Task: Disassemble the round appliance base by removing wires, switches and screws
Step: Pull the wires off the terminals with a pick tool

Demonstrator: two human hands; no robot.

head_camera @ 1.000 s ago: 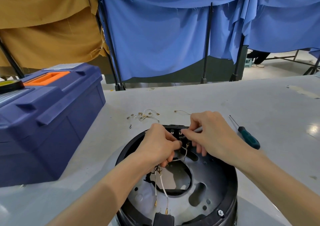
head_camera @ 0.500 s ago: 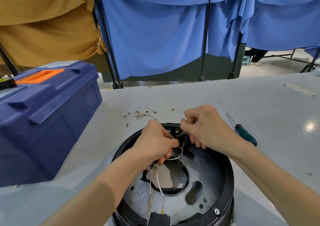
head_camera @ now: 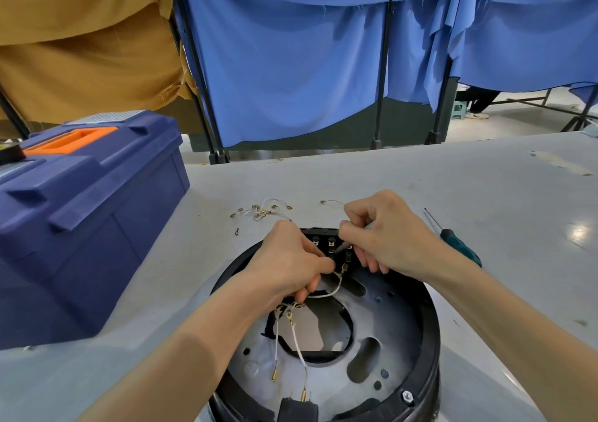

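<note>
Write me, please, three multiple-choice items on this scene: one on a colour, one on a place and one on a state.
1. The handle of the toolbox is:
A. orange
B. green
C. white

2. The screwdriver lies:
A. on the toolbox
B. on the table, right of the base
C. inside the base

3. The left hand:
A. lies flat on the table
B. grips white wires
C. holds the screwdriver

Answers:
1 A, as the handle stands out orange against the blue lid.
2 B, as the screwdriver rests on the bare tabletop beyond the right forearm, apart from the base.
3 B, as the fingers curl round the wires, whose ends hang down over the base.
</note>
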